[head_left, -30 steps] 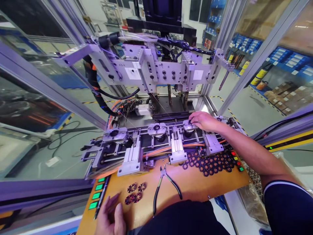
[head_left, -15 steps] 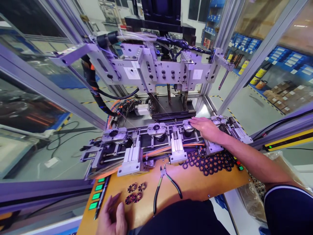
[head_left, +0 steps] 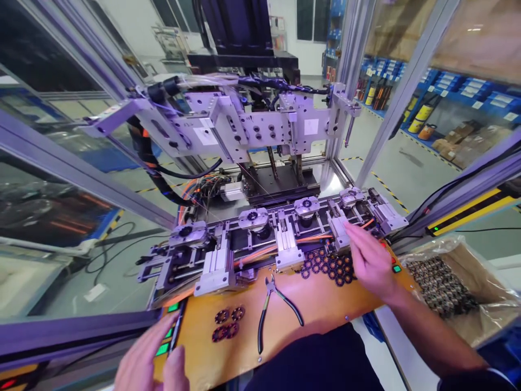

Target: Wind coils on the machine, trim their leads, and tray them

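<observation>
My left hand point(head_left: 148, 358) is at the front left, over the column of green buttons point(head_left: 173, 307). Its fingers are stretched out, the thumb stands apart, and nothing shows in it. My right hand point(head_left: 373, 263) hovers over the right part of a cluster of small dark ring cores point(head_left: 323, 263) with copper-coloured centres, hiding some. Its fingers are extended and hold nothing visible. Between the hands, side cutters point(head_left: 268, 296) with dark handles lie spread on the orange-brown board point(head_left: 321, 304). Several loose ring cores point(head_left: 226, 323) sit left of the cutters.
Behind the board runs a row of metal fixtures point(head_left: 254, 216) with round holders. A wide metal head plate point(head_left: 260, 127) hangs above it. At right stands a plastic-lined box point(head_left: 443, 285) full of small cores; a yellow bar point(head_left: 472, 212) and frame posts border the station.
My right hand has drawn back from a fixture's round holder toward the front right. My left hand has shifted left from beside the loose cores to the green buttons. The view has turned slightly.
</observation>
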`<state>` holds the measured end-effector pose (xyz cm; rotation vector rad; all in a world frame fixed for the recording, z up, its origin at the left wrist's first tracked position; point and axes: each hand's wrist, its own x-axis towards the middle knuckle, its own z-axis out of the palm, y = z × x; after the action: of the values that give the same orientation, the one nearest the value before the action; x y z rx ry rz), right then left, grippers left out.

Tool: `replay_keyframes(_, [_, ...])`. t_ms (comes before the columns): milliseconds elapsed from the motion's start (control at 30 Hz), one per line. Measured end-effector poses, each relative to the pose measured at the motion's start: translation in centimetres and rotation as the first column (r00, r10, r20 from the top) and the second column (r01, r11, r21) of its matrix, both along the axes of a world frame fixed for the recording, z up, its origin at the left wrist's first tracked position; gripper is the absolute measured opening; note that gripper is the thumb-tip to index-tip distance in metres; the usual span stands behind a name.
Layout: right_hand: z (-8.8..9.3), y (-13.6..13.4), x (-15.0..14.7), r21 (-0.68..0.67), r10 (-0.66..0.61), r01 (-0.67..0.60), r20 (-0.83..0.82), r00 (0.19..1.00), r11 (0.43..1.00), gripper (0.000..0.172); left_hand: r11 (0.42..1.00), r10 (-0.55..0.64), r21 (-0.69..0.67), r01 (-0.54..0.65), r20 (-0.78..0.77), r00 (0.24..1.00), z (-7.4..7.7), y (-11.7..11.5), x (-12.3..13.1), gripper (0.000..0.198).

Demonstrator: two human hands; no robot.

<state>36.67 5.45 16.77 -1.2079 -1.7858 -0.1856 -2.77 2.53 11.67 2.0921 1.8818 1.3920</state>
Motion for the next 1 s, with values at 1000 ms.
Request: replay_keyframes(1000, [-9.4,-12.0,-1.5,-0.313,-0.128,0.073,-0.159,0.979,0.947,0.056,0.748,-0.656,-0.43,0.505,-0.591,0.469,6.2,18.7,21.7,0.044])
